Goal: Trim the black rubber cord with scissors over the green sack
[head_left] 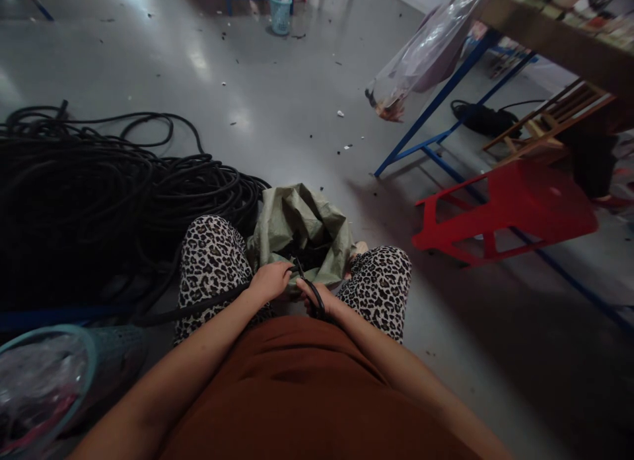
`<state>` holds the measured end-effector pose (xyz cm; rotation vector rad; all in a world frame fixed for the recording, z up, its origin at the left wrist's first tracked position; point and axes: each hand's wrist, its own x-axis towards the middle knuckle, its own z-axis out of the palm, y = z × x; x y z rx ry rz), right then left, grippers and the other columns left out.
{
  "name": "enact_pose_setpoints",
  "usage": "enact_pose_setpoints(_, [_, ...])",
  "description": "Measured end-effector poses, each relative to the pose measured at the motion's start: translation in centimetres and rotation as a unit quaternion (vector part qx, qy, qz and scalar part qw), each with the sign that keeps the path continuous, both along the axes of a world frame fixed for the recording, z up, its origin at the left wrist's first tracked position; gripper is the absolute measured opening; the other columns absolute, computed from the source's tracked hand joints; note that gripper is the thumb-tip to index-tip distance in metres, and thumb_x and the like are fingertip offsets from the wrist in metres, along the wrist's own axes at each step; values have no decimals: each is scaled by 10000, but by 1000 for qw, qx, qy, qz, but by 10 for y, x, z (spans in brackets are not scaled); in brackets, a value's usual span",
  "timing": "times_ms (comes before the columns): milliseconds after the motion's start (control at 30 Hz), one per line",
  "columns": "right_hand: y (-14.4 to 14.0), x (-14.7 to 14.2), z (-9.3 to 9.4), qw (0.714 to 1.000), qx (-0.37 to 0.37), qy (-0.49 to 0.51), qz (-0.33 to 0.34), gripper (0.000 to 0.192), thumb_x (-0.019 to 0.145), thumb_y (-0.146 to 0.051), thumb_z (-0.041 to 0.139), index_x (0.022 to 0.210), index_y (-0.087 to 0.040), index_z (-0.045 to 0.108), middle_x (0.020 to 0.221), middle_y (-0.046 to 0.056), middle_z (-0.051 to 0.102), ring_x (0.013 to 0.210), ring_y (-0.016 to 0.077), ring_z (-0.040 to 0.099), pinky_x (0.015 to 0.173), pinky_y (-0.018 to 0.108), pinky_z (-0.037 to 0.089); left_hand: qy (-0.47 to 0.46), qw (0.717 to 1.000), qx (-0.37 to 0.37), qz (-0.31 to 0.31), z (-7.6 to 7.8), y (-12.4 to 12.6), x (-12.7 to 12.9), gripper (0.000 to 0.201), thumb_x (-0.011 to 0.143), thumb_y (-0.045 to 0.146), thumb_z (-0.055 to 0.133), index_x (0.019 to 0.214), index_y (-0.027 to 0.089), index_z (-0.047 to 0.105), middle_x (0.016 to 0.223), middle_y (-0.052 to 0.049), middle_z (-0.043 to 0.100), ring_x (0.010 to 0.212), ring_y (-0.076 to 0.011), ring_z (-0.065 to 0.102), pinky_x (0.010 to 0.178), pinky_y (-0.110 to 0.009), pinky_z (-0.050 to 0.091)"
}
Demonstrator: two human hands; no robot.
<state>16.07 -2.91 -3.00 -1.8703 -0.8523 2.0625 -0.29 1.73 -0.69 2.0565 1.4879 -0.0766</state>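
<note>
I am noting the black cable (pixel 198 306) running leftward from the green sack (pixel 302 229); my left hand (pixel 270 281) is pinching it, my right hand (pixel 317 296) is gripping scissors (pixel 312 291) beside it.

A sack (pixel 302 225) stands on the floor (pixel 277 110) between the person's knees, just before both hands. A heap of cable (pixel 99 202) lies to its left, with a basket (pixel 59 374) nearer the person on that side. To the right a stool (pixel 510 209) lies tipped beside a tabletop (pixel 559 43); a small bin (pixel 280 12) stands far ahead.
</note>
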Motion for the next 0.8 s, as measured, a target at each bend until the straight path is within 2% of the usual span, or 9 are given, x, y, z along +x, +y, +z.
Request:
enact_pose_setpoints(100, [0, 2, 0, 999, 18, -16, 35, 476, 897, -574, 440, 685, -153, 500, 472, -29, 450, 359, 92, 433, 360, 202, 353, 1, 1000, -4, 13, 2, 0, 1, 338, 898, 271, 415, 1179, 254, 601, 1181, -55, 646, 1048, -184, 600, 902, -288, 436])
enact_pose_setpoints(300, [-1, 3, -7, 997, 43, -35, 52, 522, 867, -625, 445, 639, -159, 503, 467, -14, 467, 356, 94, 443, 354, 203, 365, 15, 1000, 0, 14, 4, 0, 3, 331, 893, 274, 416, 1166, 249, 602, 1156, -62, 653, 1015, -194, 614, 869, -295, 446])
enact_pose_setpoints(600, [0, 0, 4, 992, 80, -73, 65, 542, 863, -605, 473, 527, -180, 445, 369, -25, 403, 325, 103, 431, 332, 202, 323, 11, 999, -10, 34, 1, 2, 4, 343, 896, 289, 408, 1174, 243, 604, 1158, -56, 654, 1027, -181, 601, 890, -279, 435])
enact_pose_setpoints(800, [1, 2, -4, 980, 114, -122, 104, 549, 834, -595, 530, 478, -186, 445, 407, 3, 434, 355, 115, 442, 365, 221, 327, 9, 1000, -7, 23, -2, 2, 2, 332, 897, 290, 399, 1144, 240, 616, 1119, -67, 666, 1002, -192, 610, 865, -288, 442])
